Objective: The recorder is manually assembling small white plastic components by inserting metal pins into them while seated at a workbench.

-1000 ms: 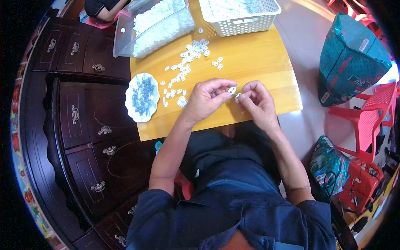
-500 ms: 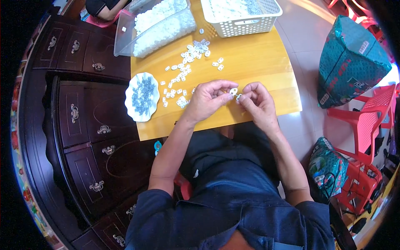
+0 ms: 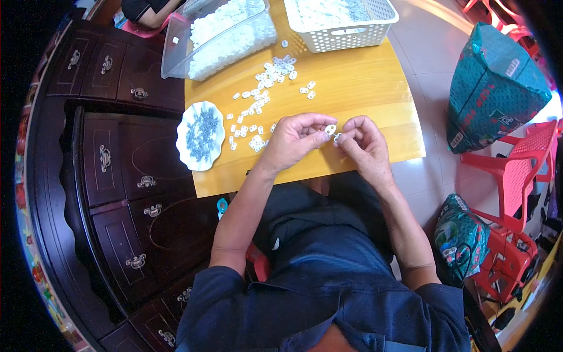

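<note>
Between thumb and forefinger, my left hand (image 3: 295, 141) pinches a small white oval plastic piece (image 3: 331, 128) with holes in it. My right hand (image 3: 365, 144) is closed close beside it, its thumb and forefinger pinching another small white piece (image 3: 336, 138), whose exact shape I cannot make out. The two pieces are very near each other; whether they touch I cannot tell. To the left of my left hand, many similar white pieces (image 3: 256, 105) lie scattered on the wooden table (image 3: 363, 88). A scalloped white plate (image 3: 183, 151) there holds a heap of small dark grey parts (image 3: 202, 132).
At the table's far side stand a clear plastic bin (image 3: 176, 61) and a white perforated basket (image 3: 346, 41), both full of white pieces. Dark wooden drawers (image 3: 135, 152) line the left. On the right are a teal bag (image 3: 487, 94) and red plastic chairs (image 3: 516, 170). Another person's arm (image 3: 153, 17) shows top left.
The white oval piece in my left hand has tilted slightly and sits a little further right. Both hands stay almost in the same place.
</note>
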{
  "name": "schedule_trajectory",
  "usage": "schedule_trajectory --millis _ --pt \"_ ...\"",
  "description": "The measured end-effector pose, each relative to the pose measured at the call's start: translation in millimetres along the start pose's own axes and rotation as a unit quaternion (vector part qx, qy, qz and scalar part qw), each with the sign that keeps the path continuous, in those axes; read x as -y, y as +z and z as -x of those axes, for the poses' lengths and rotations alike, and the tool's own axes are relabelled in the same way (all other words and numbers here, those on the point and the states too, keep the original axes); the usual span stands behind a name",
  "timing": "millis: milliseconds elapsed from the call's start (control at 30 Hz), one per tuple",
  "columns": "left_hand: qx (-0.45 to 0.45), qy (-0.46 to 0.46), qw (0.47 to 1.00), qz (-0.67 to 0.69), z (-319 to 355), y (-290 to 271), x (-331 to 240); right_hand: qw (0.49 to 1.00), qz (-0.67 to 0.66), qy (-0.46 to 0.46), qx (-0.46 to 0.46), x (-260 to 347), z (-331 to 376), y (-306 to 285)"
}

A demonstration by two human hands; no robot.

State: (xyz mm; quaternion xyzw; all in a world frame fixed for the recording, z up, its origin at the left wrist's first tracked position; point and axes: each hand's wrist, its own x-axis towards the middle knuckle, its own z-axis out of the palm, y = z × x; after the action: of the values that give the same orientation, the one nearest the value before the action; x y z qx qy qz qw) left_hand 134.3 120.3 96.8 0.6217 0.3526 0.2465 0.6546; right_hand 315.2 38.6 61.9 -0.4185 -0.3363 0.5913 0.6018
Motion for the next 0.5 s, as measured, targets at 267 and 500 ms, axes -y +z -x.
schedule_trajectory --millis 267,500 --pt "-0.003 0.010 1.000 -0.013 -1.8 0.0 -0.1 1.000 -0.022 0.006 0.010 0.5 0.5 -1.5" --pt "0.005 -0.005 0.999 0.047 -0.9 -1.3 6.9 0.999 -0.028 0.017 0.019 1.2 1.0 -4.2"
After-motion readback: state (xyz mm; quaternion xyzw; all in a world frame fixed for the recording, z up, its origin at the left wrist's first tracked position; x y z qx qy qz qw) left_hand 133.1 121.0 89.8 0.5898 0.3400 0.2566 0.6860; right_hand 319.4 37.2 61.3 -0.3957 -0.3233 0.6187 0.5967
